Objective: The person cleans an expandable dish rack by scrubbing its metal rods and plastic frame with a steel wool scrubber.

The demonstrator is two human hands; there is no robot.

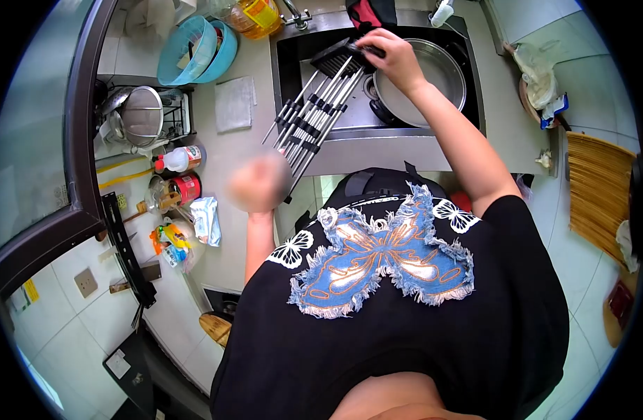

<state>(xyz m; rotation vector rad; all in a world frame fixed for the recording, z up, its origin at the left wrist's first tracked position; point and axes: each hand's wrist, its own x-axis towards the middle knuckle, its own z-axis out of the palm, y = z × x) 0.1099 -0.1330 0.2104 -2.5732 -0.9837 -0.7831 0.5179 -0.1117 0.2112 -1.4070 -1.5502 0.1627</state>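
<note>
A rack of thin metal rods with black connectors slants over the front edge of the sink. Its black slatted end piece is at the far end. My right hand is closed on the black part at this upper end, with thumb and fingers pinched together. Beside the lower end, my left hand looks curled around the rods, though blur hides its fingers. A round steel pan sits to the right, just below my right hand.
Light blue basins and an oil bottle stand at the back left, near the faucet. A folded grey cloth lies left of the sink. Strainers, bottles and packets line the left counter.
</note>
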